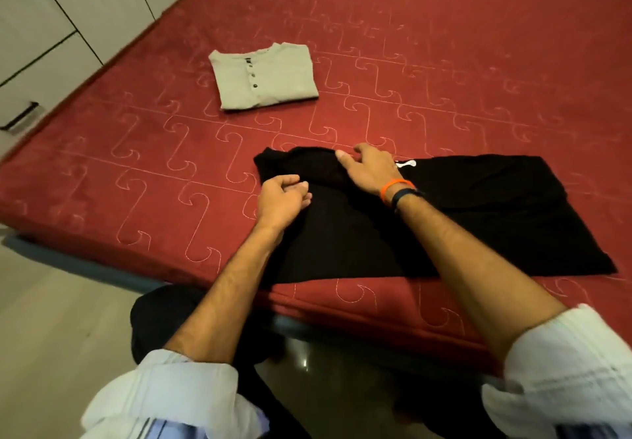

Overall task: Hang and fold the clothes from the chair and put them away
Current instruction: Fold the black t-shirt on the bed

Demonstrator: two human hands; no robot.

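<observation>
The rolled white sleeves (pixel 178 390) sat nearest the camera, and from them both bare forearms reached out over the near edge of the bed to the black garment (pixel 461 219), which lay spread on the red quilted bedcover (pixel 136 172). The garment was the piece in hand. It looked like thin, limp cloth: light, soft, with no stiffness of its own, likely to sag and slide out of shape wherever it was lifted without support. A small white label or drawstring (pixel 407 164) showed at its far edge, just right of the right hand.

The left hand (pixel 282 196) rested on the garment's left end with its fingers curled in; whether they pinched a fold of cloth or only lay bunched on it could not be told, the black hiding every crease. The right hand (pixel 367 168), with an orange band and a dark band at the wrist, lay across the garment's far edge, fingers fairly straight, seemingly pressing or smoothing rather than gripping.

For the next fold the sound places to take hold seemed to be the corners or the hemmed edges, one in each hand, so the cloth would stay taut.

Beyond the black garment, well apart and further up the bedcover to its left, a grey buttoned shirt (pixel 265 78) lay already folded into a neat rectangle. Further left of the garment again, past the bed's edge, stood white cabinet doors (pixel 51 28) with a dark handle.
</observation>
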